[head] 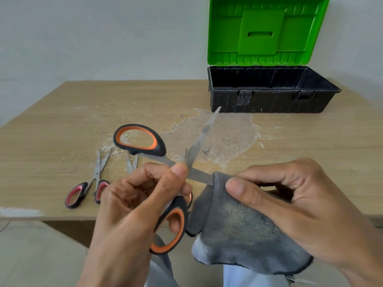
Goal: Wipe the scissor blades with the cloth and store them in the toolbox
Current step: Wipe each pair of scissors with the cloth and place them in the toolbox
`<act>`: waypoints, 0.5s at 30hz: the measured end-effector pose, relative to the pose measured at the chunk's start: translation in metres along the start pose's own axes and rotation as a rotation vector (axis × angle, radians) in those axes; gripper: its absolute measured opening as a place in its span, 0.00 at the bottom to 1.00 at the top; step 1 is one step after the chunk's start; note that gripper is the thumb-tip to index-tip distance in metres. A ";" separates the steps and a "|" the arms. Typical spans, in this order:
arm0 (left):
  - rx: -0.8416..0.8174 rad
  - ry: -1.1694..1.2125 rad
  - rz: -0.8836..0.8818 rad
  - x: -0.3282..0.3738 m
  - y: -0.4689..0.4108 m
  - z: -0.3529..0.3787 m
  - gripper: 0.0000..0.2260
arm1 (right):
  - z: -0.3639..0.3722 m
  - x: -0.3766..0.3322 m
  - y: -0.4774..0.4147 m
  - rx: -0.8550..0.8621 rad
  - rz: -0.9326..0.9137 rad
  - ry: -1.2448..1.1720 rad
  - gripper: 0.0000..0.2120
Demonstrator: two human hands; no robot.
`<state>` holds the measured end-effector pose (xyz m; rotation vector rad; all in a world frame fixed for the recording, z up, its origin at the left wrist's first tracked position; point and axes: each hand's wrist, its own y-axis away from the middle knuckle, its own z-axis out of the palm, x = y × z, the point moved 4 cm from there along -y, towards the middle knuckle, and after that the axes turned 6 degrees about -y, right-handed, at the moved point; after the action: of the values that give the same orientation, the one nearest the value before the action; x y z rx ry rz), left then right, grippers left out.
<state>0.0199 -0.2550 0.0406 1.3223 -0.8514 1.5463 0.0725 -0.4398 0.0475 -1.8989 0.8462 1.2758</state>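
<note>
My left hand (132,206) grips a pair of black-and-orange scissors (141,141) near the pivot, the blades spread wide apart. One blade points up toward the toolbox; the other runs right into a grey cloth (238,222). My right hand (290,195) pinches that cloth around the blade's tip, which is hidden inside the folds. The black toolbox (269,100) stands at the table's back right with its green lid (267,30) raised.
A pair of red-and-black scissors (87,189) lies on the wooden table (62,121) at the left, and another pair's blades (132,162) show behind my left hand. Pale dusty residue and a glossy patch mark the table's middle. The table's front edge runs under my hands.
</note>
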 end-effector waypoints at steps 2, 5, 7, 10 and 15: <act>0.029 0.012 -0.002 0.003 0.000 -0.005 0.10 | -0.007 0.002 0.001 0.000 0.021 -0.033 0.11; 0.031 -0.005 0.020 0.005 0.000 -0.008 0.10 | -0.014 0.002 0.002 0.004 0.010 -0.035 0.11; -0.004 -0.016 0.015 0.002 0.000 -0.003 0.09 | -0.010 0.002 0.002 -0.009 0.009 -0.030 0.11; -0.036 -0.023 -0.004 -0.002 0.002 0.003 0.10 | -0.002 0.000 0.002 -0.031 -0.003 -0.029 0.11; 0.008 0.053 -0.074 -0.001 0.001 -0.005 0.10 | -0.012 0.002 0.003 -0.012 0.027 -0.086 0.11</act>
<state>0.0170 -0.2507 0.0382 1.2992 -0.7563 1.5219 0.0771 -0.4517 0.0485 -1.8337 0.8236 1.3723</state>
